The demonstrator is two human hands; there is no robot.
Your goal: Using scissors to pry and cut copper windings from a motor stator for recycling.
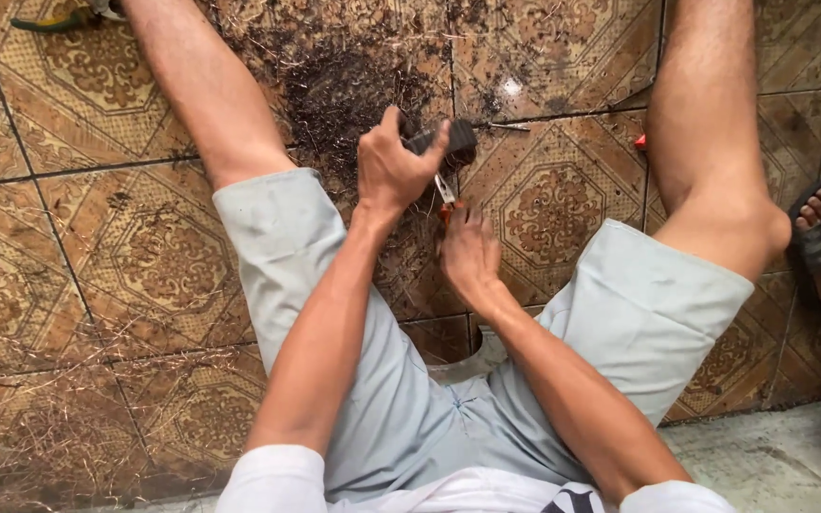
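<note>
Dark cylinder (441,139) looks stiff and heavy-ish, left hand (391,171) has its grip wrapped around it, right hand (467,252) just below squeezing orange-handled pliers (446,195).

Surface: patterned brown floor tiles (97,247) | dark pile of fine wire scraps (353,85), top centre | thin wire strands (40,418), lower left | green-handled tool (54,19), top left | grey concrete strip (772,456), lower right
</note>
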